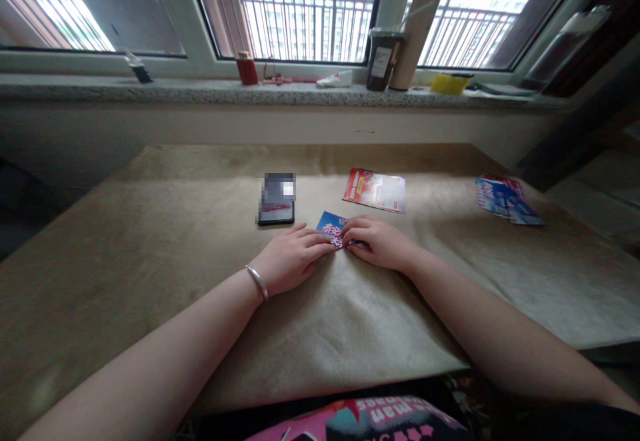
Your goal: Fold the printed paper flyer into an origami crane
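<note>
A small blue leaflet [330, 223] with white and pink lettering lies on the table between my hands, partly hidden under the fingers. From the left, my left hand [293, 258] reaches onto its lower corner, fingers stretched out and fairly flat, a silver bangle on the wrist. My right hand [377, 241] has its fingers bent together over the leaflet's right edge, gripping it; what the fingertips pinch is partly covered. Just beyond my left hand lies a dark phone [277, 211], its screen blurred. A red and white leaflet [375, 190] rests flat behind my right hand.
Several blue leaflets [507, 200] lie overlapping at the right of the cloth-covered table [150, 228]. Along the granite windowsill [190, 91] stand a red container [247, 68], a dark jar [384, 60], a tall tan cylinder [419, 28] and a yellow item [450, 83].
</note>
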Demonstrator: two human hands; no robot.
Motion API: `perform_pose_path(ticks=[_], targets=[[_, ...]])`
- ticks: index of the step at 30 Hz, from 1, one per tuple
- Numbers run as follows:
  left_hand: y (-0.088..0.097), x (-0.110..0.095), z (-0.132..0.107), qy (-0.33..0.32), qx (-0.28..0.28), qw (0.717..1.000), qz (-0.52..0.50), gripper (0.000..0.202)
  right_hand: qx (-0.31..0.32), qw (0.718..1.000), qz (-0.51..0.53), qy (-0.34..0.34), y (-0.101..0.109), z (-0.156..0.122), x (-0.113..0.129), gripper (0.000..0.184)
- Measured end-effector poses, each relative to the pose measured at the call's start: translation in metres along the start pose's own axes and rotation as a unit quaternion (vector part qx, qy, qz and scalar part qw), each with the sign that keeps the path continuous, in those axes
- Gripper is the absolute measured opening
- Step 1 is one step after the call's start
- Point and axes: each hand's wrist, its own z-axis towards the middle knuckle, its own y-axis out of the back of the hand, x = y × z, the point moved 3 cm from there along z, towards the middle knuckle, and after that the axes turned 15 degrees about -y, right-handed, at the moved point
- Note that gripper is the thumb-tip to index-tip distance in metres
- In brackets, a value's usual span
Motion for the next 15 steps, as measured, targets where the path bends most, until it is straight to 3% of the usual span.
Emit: perform_pose_path(ticks=[15], targets=[[-0.0048, 0.0027, 0.0010, -0.015, -0.039, 0.999, 0.001, 0.034, -0.004, 1.000, -0.009, -0.012, -0.0048, 0.0014, 0.0012, 0.017]])
